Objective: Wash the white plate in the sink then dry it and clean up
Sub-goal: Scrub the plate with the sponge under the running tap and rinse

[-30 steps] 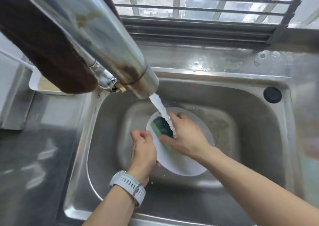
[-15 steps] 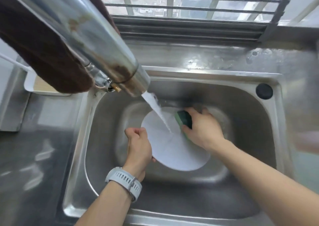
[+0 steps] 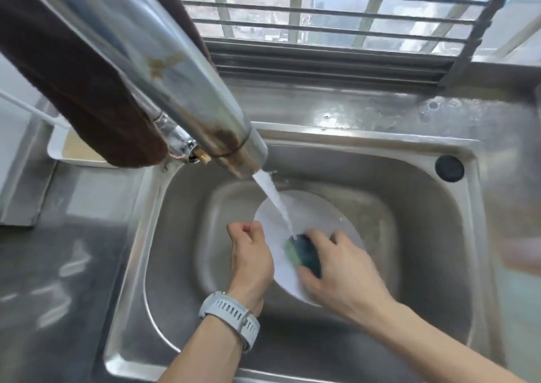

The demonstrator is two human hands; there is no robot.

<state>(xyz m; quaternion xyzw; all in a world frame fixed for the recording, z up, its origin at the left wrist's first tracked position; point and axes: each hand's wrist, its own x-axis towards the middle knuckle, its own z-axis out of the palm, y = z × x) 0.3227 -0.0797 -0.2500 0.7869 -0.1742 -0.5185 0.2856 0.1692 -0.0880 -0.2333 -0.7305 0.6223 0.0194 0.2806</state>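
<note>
The white plate [image 3: 310, 216] is held tilted inside the steel sink [image 3: 409, 236], under a stream of water [image 3: 275, 201] from the faucet [image 3: 175, 84]. My left hand [image 3: 250, 258], with a grey watch on the wrist, grips the plate's left rim. My right hand [image 3: 342, 271] holds a green and dark sponge [image 3: 304, 255] and presses it against the lower middle of the plate. Water lands right at the sponge's top end.
A brown towel [image 3: 79, 90] hangs over the faucet at upper left. A white tray [image 3: 67, 148] sits on the counter behind it. A black plug [image 3: 449, 168] sits at the sink's right rim. The wet steel counter [image 3: 58, 280] stretches left; a barred window [image 3: 336, 11] is behind.
My right hand has swept the sponge from the plate's upper right edge down to its lower middle. Before that it had moved from the left centre to the upper right. The left hand keeps its grip.
</note>
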